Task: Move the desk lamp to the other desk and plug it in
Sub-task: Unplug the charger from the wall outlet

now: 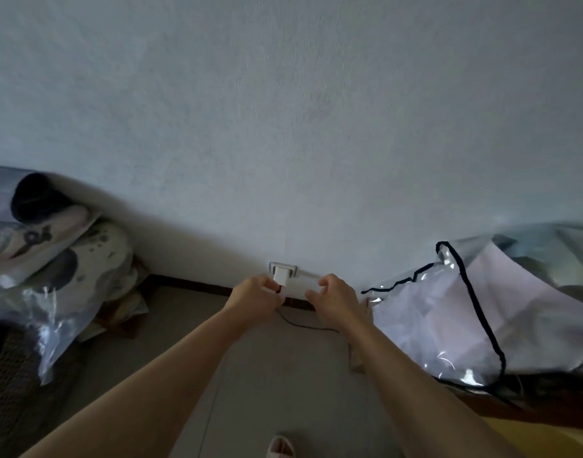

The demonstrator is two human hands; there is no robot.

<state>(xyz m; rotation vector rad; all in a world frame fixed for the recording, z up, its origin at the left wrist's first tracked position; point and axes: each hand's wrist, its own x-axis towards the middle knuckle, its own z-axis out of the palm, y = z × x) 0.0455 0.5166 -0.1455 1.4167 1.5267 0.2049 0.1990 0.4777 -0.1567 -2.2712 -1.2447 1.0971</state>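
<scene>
A white plug adapter [280, 275] sits in a wall socket [292, 268] low on the grey wall, just above the dark skirting. My left hand [254, 296] pinches the lower end of the adapter where a thin black cable [300, 324] leaves it and runs across the floor to the right. My right hand [337, 300] hovers just right of the socket, fingers curled, holding nothing that I can see. The lamp itself is out of view.
A clear plastic storage bag with black piping [475, 312] leans against the wall at right. Bedding in plastic wrap [52, 269] is piled at left. A slippered foot [281, 447] shows at the bottom on the tiled floor [276, 375].
</scene>
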